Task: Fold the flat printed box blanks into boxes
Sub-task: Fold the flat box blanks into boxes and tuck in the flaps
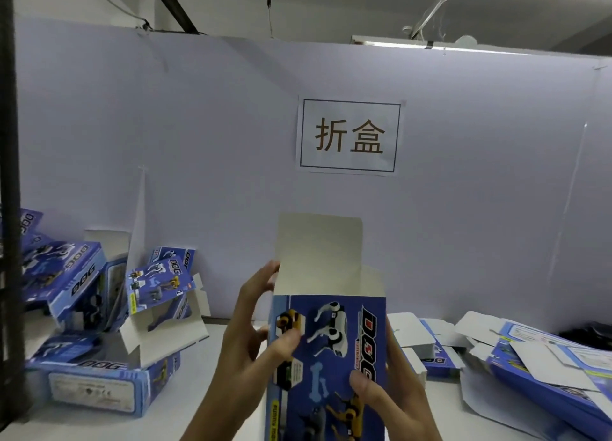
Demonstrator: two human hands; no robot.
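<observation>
— How far along are they?

— Midway, I'd judge. The box [328,351] is standing below the sign [349,135], already opened into a tube, its top flap [319,238] sticking up unclosed. The left hand [251,334] is gripping its left edge, thumb on the front; the right hand [390,391] is pinching the right edge.

— And the rest?

— Folded boxes [92,324] are piling low to the sign's left, flat blanks [536,364] lying low to its right, all on a white table [185,404] against a pale partition [198,126].
</observation>
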